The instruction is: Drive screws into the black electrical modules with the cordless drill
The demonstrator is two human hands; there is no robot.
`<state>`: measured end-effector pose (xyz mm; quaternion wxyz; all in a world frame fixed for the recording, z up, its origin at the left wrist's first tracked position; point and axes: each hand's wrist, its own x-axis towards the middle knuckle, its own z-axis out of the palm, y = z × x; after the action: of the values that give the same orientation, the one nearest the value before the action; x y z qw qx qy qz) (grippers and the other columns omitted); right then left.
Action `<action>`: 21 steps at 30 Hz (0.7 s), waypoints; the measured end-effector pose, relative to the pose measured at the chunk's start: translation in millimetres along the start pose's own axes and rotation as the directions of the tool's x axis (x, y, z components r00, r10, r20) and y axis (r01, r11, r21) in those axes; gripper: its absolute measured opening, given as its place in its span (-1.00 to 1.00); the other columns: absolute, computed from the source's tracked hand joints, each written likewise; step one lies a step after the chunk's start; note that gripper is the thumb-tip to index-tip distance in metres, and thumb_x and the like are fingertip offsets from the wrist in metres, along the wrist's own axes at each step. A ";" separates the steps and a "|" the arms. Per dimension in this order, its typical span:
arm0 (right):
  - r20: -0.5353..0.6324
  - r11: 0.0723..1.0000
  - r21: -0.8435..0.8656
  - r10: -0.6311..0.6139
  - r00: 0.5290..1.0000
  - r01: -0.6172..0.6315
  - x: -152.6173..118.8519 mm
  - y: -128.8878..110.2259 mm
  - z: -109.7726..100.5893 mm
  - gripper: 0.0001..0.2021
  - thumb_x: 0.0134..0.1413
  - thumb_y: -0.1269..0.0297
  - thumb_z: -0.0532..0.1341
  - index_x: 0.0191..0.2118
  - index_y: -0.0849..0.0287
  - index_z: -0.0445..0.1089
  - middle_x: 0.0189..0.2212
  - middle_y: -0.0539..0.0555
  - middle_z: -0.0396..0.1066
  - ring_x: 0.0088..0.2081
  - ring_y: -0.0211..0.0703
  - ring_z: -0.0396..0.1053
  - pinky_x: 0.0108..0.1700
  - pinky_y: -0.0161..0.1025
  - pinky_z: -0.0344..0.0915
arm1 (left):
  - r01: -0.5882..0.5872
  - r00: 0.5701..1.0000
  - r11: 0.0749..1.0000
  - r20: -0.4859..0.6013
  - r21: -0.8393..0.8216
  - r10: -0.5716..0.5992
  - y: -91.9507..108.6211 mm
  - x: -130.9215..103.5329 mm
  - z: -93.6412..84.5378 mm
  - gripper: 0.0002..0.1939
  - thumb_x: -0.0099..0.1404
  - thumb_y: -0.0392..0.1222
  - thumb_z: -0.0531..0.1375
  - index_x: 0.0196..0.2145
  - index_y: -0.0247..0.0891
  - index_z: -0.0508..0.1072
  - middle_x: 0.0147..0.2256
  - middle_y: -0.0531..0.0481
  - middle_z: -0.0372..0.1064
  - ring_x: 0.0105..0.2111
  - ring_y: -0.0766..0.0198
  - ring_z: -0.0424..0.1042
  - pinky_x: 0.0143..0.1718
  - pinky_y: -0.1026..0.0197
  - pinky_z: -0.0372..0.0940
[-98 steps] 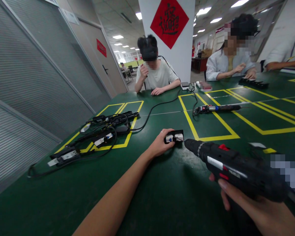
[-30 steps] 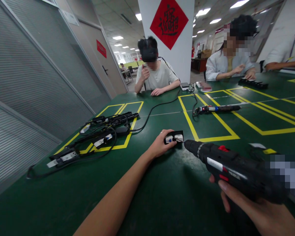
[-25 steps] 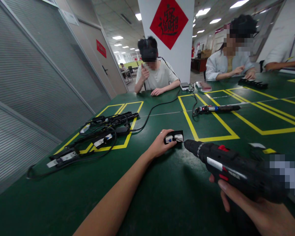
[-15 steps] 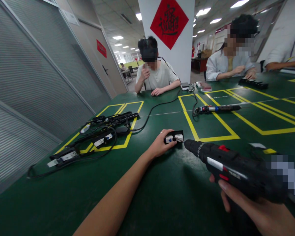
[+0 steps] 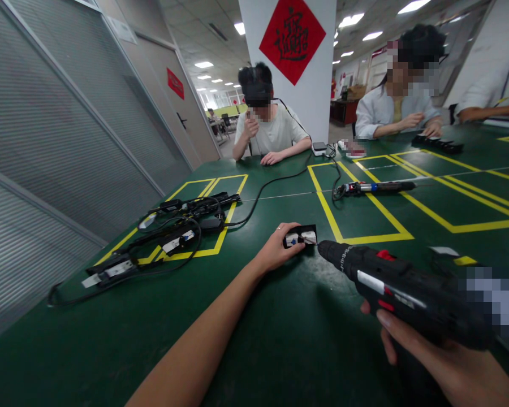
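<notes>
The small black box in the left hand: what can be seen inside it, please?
Inside the small black box, white parts and a small blue piece show. The left hand covers its left end, so whatever lies there cannot be seen.

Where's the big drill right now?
In the head view, the drill is at the lower right, held in the right hand, its front end pointing left toward the small black case in the left hand.

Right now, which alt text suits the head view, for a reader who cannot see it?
The right hand points a black power drill at a small black case, which the left hand holds on a green table. Other people sit along the far side.
</notes>
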<state>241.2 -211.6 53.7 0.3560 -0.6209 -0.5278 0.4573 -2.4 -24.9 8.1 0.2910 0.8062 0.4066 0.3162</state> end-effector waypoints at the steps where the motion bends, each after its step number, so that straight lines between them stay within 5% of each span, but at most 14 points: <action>1: 0.004 1.000 -0.008 -0.007 1.000 0.007 0.2 -1.5 0.1 -0.70 0.12 -0.04 0.12 -0.37 0.05 0.43 -0.61 -0.05 0.46 -0.49 -0.12 0.47 -0.18 -0.13 0.33 | 0.001 1.000 1.000 0.002 -0.001 -0.001 0.1 0.1 -0.1 -0.49 0.20 -0.07 0.19 0.09 -0.17 0.23 0.01 -0.11 0.24 0.02 0.12 0.28 0.12 0.04 0.18; 5: -0.058 0.997 -0.063 -0.049 0.997 0.045 -1.9 -9.6 0.8 -0.71 0.10 -0.03 0.14 -0.38 0.04 0.45 -0.60 -0.03 0.51 -0.53 -0.12 0.49 -0.21 -0.17 0.41 | 0.011 1.000 1.000 0.005 0.002 -0.011 -2.0 0.6 -0.3 -0.48 0.19 -0.07 0.20 0.09 -0.17 0.23 0.00 -0.11 0.25 0.01 0.12 0.29 0.10 0.04 0.20; 10: -0.090 0.965 -0.243 -0.124 0.988 0.099 -8.5 -14.2 1.1 -0.56 0.05 -0.10 0.12 -0.70 0.02 0.36 -0.46 0.05 0.62 -0.34 -0.01 0.58 -0.43 -0.31 0.48 | -0.001 1.000 1.000 0.001 0.007 0.001 -6.5 2.5 -0.6 -0.48 0.17 -0.09 0.23 0.07 -0.18 0.25 -0.01 -0.11 0.27 0.00 0.12 0.31 0.07 0.05 0.22; 21: -0.063 0.980 -0.194 -0.054 0.997 0.041 -3.9 -6.3 -1.6 -0.57 0.05 -0.15 0.10 -0.64 0.01 0.37 -0.42 0.08 0.63 -0.23 0.04 0.57 -0.47 -0.34 0.50 | 0.001 1.000 1.000 -0.007 -0.005 -0.001 -3.7 1.9 0.4 -0.48 0.17 -0.08 0.23 0.07 -0.19 0.25 -0.02 -0.11 0.27 -0.01 0.12 0.31 0.07 0.05 0.22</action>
<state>240.6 -214.1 60.8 0.3230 -0.6549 -0.5718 0.3740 -3.0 -21.6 5.7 0.2916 0.8043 0.4074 0.3197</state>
